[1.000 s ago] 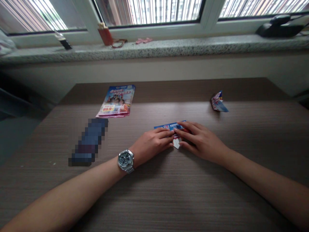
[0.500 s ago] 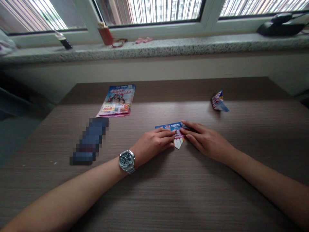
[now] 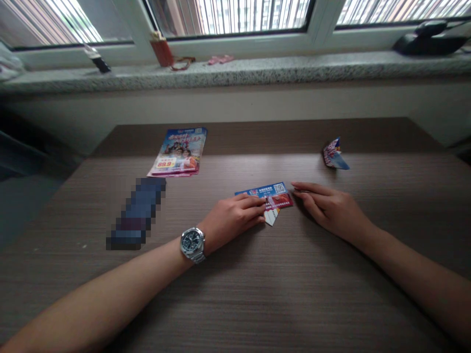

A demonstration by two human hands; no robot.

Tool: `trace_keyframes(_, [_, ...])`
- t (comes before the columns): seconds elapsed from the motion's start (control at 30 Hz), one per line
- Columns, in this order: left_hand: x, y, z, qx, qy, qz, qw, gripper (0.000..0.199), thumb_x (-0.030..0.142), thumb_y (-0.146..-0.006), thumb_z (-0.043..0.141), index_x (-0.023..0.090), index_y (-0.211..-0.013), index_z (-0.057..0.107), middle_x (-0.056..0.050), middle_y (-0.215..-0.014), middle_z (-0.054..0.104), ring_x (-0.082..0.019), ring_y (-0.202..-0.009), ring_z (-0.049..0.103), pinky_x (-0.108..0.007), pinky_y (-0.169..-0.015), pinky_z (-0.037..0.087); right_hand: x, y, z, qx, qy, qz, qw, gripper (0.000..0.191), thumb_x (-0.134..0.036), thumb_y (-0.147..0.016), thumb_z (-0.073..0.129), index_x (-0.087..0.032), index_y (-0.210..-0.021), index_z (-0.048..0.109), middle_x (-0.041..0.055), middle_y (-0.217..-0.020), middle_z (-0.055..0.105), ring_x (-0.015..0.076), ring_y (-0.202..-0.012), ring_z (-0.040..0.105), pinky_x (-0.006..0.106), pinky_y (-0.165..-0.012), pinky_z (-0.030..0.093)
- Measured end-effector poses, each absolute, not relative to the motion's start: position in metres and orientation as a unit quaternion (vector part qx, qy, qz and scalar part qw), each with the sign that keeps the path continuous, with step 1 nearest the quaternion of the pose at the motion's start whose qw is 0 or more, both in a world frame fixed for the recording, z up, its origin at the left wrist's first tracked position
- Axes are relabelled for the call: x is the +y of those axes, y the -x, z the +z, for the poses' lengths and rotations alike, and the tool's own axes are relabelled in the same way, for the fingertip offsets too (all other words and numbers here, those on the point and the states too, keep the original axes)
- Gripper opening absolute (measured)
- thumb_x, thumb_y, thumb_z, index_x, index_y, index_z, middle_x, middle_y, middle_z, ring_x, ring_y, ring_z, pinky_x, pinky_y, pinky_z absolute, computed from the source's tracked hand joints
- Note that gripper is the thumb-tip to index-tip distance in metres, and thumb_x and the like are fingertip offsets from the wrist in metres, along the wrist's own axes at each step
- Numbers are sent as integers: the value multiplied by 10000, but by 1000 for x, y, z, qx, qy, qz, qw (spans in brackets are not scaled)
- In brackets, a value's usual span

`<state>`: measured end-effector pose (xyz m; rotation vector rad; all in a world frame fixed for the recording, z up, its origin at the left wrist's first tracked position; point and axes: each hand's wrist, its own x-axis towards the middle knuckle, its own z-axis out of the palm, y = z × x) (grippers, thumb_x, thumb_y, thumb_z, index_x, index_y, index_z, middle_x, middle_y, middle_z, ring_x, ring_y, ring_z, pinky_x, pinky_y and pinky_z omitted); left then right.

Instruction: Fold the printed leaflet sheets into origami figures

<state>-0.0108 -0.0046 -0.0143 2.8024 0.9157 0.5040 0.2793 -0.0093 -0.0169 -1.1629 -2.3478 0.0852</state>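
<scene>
A folded flyer [image 3: 281,200] lies on the table, with a blue printed strip, a QR code and a white point toward me. My left hand [image 3: 239,214], with a watch [image 3: 192,243] on its wrist, rests flat on the flyer's left part and covers some of it. Just beyond the flyer's right edge is my right hand [image 3: 331,206]. Its fingers stretch out to the left, thumb below, and I see nothing held in them.
A stack of flyers [image 3: 180,152] lies at the back left, above a pixelated dark blue object [image 3: 138,213]. One folded paper piece [image 3: 334,156] stands at the back right. Small items, among them a red container [image 3: 162,52], sit on the stone windowsill [image 3: 275,71].
My right hand has slid right, off the flyer's edge, uncovering the QR code and the red right end. My left hand has stayed in place on the paper.
</scene>
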Motion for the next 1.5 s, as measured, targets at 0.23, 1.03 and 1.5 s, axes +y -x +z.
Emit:
trace_keyframes(0.23, [-6, 6, -11, 296, -942, 138, 75, 519, 481, -1011, 496, 179, -1431, 538, -105, -1470, 553, -261, -1355, 523, -419, -1154, 438, -14, -262, -16, -893, 396, 38, 211, 430, -306, -1037, 444, -154, -1426, 545, 149, -1465, 567, 277, -1335, 552, 459, -1094, 494])
trace_keyframes(1.03, [0, 14, -7, 325, -936, 112, 71, 572, 480, -1041, 387, 113, -1472, 466, -160, -1504, 491, -293, -1351, 510, -467, -1164, 402, 1, -265, -27, -901, 413, 64, 121, 533, -414, -1062, 344, -188, -1542, 390, 136, -1590, 412, 266, -1482, 353, 520, -1211, 301])
trace_keyframes(1.5, [5, 21, -7, 307, -943, 84, 97, 545, 470, -1038, 423, 207, -1516, 426, -129, -1560, 438, -249, -1459, 398, -510, -1255, 213, -1, -264, -26, -899, 418, 62, 114, 522, -433, -1060, 348, -204, -1519, 444, 133, -1599, 397, 281, -1486, 342, 525, -1208, 295])
